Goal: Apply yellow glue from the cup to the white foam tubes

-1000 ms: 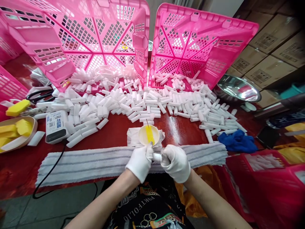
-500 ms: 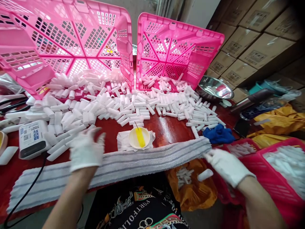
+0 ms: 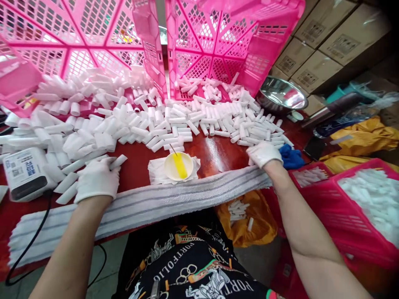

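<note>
My left hand [image 3: 97, 179], in a white glove, is closed on a short white tube [image 3: 119, 162] that pokes out between thumb and fingers. Longer white tubes [image 3: 67, 182] lie just left of it. My right hand [image 3: 264, 154], also gloved, is at the near right edge of the heap of white tubes [image 3: 215, 112], above the end of the striped towel [image 3: 187, 189]. Its fingers are curled, and whatever they grip is hidden. Between my hands a small cream dish [image 3: 170, 168] with a yellow strip and a thin metal pin rests on white paper.
Two pink crates [image 3: 67, 54] tipped on their sides spill tubes onto the red table [image 3: 137, 166]. A labelled white box [image 3: 28, 174] with a cable sits left. A steel bowl [image 3: 282, 95], blue cloth [image 3: 289, 157], orange bag [image 3: 258, 232] and pink baskets [image 3: 352, 224] are at the right.
My left hand has closed on a tube. My right hand has moved from beside the baskets up and left to the tubes. A tube falling beside it now lies in the orange bag.
</note>
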Available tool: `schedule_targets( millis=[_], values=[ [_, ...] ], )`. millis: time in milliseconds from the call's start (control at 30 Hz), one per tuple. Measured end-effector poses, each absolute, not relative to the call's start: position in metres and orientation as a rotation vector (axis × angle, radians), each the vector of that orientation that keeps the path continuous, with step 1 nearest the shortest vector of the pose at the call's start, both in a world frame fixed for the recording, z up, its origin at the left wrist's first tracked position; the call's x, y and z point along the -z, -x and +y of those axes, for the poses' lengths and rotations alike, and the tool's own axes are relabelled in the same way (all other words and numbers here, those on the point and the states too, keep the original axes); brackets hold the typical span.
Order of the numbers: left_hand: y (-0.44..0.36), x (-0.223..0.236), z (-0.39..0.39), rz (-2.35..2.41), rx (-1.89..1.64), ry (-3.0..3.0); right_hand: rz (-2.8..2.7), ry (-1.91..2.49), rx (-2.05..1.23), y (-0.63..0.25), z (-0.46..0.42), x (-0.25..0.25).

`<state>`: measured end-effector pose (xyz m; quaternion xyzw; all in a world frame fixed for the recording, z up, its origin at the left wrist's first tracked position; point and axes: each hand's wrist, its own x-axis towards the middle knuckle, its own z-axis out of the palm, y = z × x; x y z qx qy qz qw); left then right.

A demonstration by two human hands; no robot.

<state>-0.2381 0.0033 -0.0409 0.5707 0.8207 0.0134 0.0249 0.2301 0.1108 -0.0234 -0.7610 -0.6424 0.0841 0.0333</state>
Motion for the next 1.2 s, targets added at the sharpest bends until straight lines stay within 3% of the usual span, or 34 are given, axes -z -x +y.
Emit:
schedule_targets(
  millis=[100,267,367,500,600,800,1200],
  values=[
    [0.228,0.040,0.007,2.493,-0.008,-1.869,-1.864,2.141,-0.402,-0.200,0.092,0.020],
    [0.218,0.047,0.015,2.534,-0.133,-1.863,-1.442,1.376,-1.476,-0.115,0.066,0.042],
    [0.210,0.052,0.013,2.538,-0.353,-1.849,-1.272,1.191,-1.735,-0.076,0.064,0.052],
    [0.182,0.057,0.004,2.178,-0.914,-1.629,-1.513,1.323,-1.498,-0.053,0.069,0.054],
    [0.161,0.065,0.002,1.820,-1.101,-1.420,-1.665,1.284,-1.271,-0.052,0.070,0.063],
    [0.153,0.074,0.012,1.849,-0.943,-1.502,-1.873,1.122,-1.008,-0.068,0.060,0.085],
    [0.147,0.066,0.028,1.979,-0.709,-1.673,-2.027,1.255,-1.122,-0.069,0.053,0.075]
  ],
)
